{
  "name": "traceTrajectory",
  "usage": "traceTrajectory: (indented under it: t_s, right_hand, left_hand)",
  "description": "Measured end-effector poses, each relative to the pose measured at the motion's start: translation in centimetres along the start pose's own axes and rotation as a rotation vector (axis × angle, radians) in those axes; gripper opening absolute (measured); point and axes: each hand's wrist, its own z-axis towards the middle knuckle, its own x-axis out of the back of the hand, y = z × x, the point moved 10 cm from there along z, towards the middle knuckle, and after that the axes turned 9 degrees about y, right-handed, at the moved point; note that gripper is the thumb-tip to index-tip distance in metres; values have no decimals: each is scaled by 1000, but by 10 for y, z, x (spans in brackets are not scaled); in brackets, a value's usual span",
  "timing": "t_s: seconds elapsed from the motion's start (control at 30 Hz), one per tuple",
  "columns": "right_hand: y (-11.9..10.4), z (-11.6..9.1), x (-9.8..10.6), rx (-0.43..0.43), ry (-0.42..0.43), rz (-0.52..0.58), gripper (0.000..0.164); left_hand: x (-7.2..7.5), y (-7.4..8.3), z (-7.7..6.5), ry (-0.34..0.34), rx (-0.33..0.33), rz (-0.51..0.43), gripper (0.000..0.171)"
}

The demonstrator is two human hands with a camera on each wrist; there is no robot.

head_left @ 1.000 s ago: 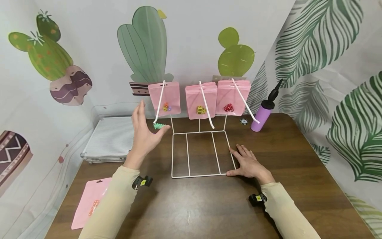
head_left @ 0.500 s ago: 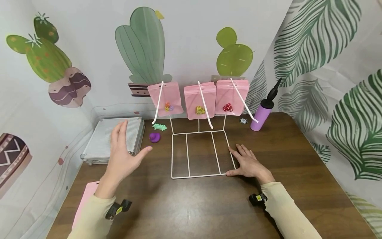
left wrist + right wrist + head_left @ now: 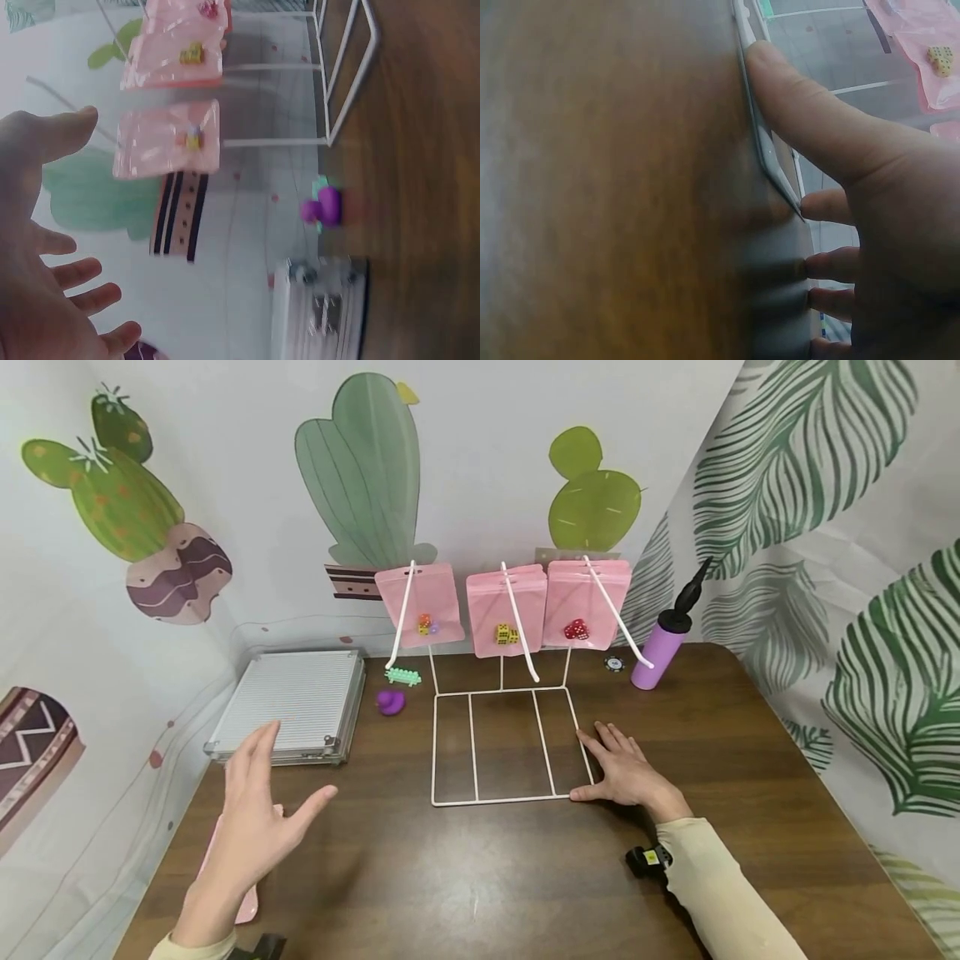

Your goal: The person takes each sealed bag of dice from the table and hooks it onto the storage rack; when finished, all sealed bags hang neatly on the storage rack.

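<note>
With its thumb spread from its fingers, my left hand (image 3: 251, 827) hovers over the left side of the table and holds nothing. Beneath it, a pink pouch (image 3: 247, 907) lies on the tabletop, mostly hidden by the hand. My right hand (image 3: 618, 772) rests on the table, thumb and fingertips touching the front right corner of a white wire rack (image 3: 513, 800). From the rack's hooks hang pink pouches: the left one (image 3: 441, 583) shows small multicoloured pieces, the middle one (image 3: 486, 614) yellow dice, and the right one (image 3: 561, 597) red dice.
A silver case (image 3: 288, 697) stands at the back left. Beside it are a purple rubber duck (image 3: 391, 702) and a small green toy (image 3: 403, 677). Behind the rack's right side are a poker chip (image 3: 614, 664) and a purple hand pump (image 3: 656, 656).
My left hand has moved away from the left hook, back and down to the left, over the pouch on the table. The left hanging pouch has swung slightly. My right hand stays put.
</note>
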Motion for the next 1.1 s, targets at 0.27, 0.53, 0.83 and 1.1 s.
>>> traceTrajectory:
  t_s: [0.27,0.53,0.83,1.1]
  right_hand:
    - [-2,0,3,1,5,6,110]
    - [-1,0,1,-3,-3,9,111]
    - [-1,0,-1,-1,-3,2,110]
    - [-1,0,-1,-7,-5,13,111]
  left_hand:
    - [14,-41,-25,-36,82,42,104]
    - [22,-75,-44,-54,85,54,103]
    - [25,-116,-64,-130,80,94,105]
    - [27,-142,-78,-126,109,146,106]
